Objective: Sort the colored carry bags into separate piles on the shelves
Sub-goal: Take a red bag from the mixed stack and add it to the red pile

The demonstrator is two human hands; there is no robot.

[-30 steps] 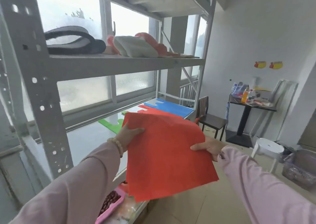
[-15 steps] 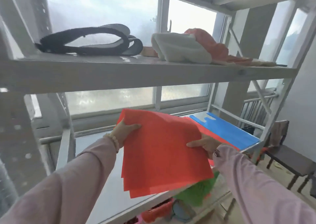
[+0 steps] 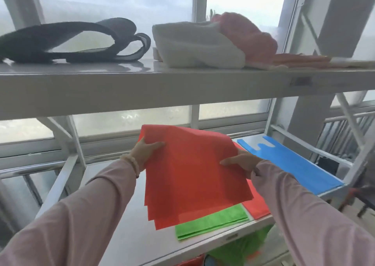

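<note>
I hold a flat stack of red carry bags above the middle shelf. My left hand grips the stack's left edge, thumb on top. Its right edge is gripped by my right hand. Under the stack lie green bags near the shelf's front edge. Beside them a red pile shows partly. A blue pile lies flat at the shelf's right end.
The upper shelf carries a black strap bag, a white folded cloth and a pink cloth. Windows stand behind the rack. More green and red items sit below the middle shelf.
I have stepped closer to the rack and brought the red stack over the middle shelf, above the green and red piles. Both hands keep their hold.
</note>
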